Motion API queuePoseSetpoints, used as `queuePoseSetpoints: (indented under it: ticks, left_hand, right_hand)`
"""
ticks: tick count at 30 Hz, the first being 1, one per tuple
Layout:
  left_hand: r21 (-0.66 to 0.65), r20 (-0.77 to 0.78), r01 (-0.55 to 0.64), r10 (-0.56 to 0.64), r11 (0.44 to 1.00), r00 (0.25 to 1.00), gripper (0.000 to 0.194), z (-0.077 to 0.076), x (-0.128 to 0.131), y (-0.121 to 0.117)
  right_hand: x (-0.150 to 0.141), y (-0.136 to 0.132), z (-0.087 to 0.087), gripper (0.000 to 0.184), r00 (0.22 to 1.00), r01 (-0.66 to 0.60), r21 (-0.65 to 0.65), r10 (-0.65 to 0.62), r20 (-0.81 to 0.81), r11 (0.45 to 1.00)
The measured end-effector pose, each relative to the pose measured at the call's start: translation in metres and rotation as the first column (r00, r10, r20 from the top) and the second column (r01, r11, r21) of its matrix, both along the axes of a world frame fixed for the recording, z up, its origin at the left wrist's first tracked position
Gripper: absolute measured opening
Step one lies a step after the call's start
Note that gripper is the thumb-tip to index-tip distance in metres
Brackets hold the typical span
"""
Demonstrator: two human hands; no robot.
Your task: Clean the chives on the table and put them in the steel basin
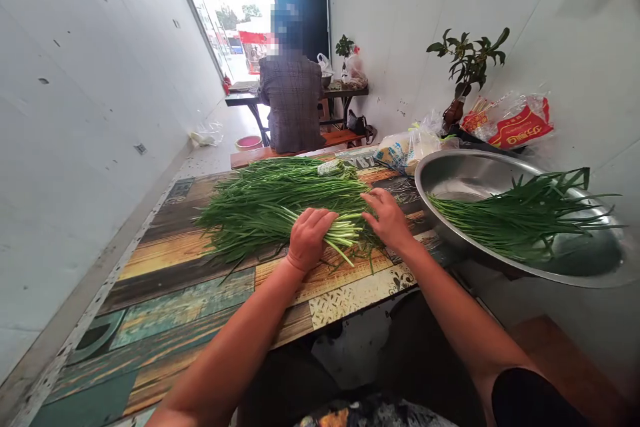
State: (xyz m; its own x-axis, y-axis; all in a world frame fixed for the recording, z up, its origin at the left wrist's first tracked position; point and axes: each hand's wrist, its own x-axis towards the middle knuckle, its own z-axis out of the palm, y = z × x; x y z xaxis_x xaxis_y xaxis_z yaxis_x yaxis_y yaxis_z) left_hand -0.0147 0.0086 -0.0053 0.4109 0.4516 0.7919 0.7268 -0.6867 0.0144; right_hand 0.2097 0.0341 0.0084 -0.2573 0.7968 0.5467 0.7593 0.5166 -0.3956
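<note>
You were apparently tidying thin, pale-ended green stalks [345, 232], left hand [310, 237] closed round them, right hand [389, 220] half-open, nothing visibly gripped, next likely needing light pinching.

Bunch of slender green stalks [344, 231], pale ends right, leafy tips left, at near side of larger loose green pile [265, 195]
</note>
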Motion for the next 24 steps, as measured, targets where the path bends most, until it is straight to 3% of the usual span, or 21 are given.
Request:
queuePoseSetpoints:
  ticks: [2,4,10,14,19,24]
  left_hand:
    - [-0.002,0.021,0.017,-0.017,1.0,1.0,0.027,0.001,-0.001,-0.001]
    - [-0.006,0.036,0.022,-0.022,1.0,0.999,0.029,0.001,-0.001,-0.001]
    - [-0.067,0.073,0.067,-0.062,0.995,0.995,0.027,0.004,0.002,-0.002]
    - [-0.13,0.069,0.147,-0.139,0.981,0.988,0.029,0.004,0.004,-0.002]
    - [-0.113,0.082,0.119,-0.11,0.986,0.991,0.025,0.001,0.004,-0.004]
    - [-0.094,0.099,0.146,-0.136,0.985,0.986,0.023,0.0,0.004,-0.004]
  right_hand:
    - [-0.008,0.007,0.002,0.026,0.995,-0.002,-0.042,0.007,0.103,0.999]
    - [-0.011,0.009,0.004,0.012,0.994,-0.036,-0.087,0.045,0.102,0.996]
    - [-0.012,-0.011,0.011,0.013,0.942,-0.301,-0.079,0.284,-0.176,0.95]
    - [-0.018,-0.023,0.012,0.01,0.926,-0.288,-0.072,0.259,-0.276,0.955]
    - [-0.028,-0.026,0.009,0.005,0.887,-0.296,-0.113,0.229,-0.402,0.948]
    - [-0.023,-0.022,0.006,0.007,0.908,-0.342,-0.063,0.312,-0.279,0.938]
